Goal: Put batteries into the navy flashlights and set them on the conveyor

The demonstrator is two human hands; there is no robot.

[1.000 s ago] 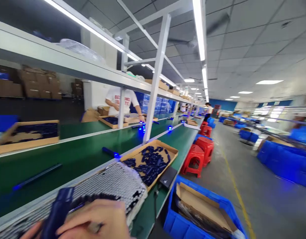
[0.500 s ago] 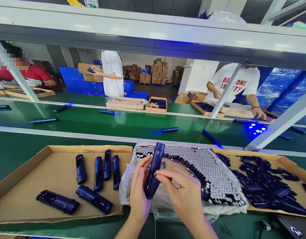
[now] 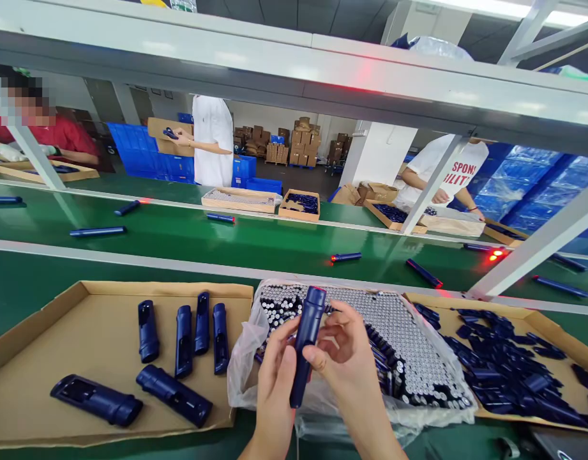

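A dark blue flashlight-like handle (image 3: 309, 338) is held tilted in front of me, with a faint red glow at its top rim. My left hand (image 3: 277, 370) is closed round its left side. My right hand (image 3: 344, 354) grips it from the right, thumb pressed on the handle and fingers curled behind. Below and behind the hands lies a plastic-lined tray (image 3: 265, 399) of small silver-topped batteries (image 3: 384, 319). To the left, a cardboard tray (image 3: 30, 332) holds several similar handles (image 3: 147, 332) with open compartments. A right-hand cardboard tray (image 3: 562, 326) holds a heap of dark blue covers (image 3: 504, 364).
Beyond the trays runs a green conveyor (image 3: 265, 249) with several handles on it, some glowing red. A white frame post (image 3: 528, 255) rises at right under a white overhead beam (image 3: 294, 64). Co-workers stand or sit across the line, with small trays (image 3: 241, 199) before them.
The right hand has shifted from pinching at the handle's opening to gripping its side, and the handle has turned. Lights on the conveyor handles went from blue to red.
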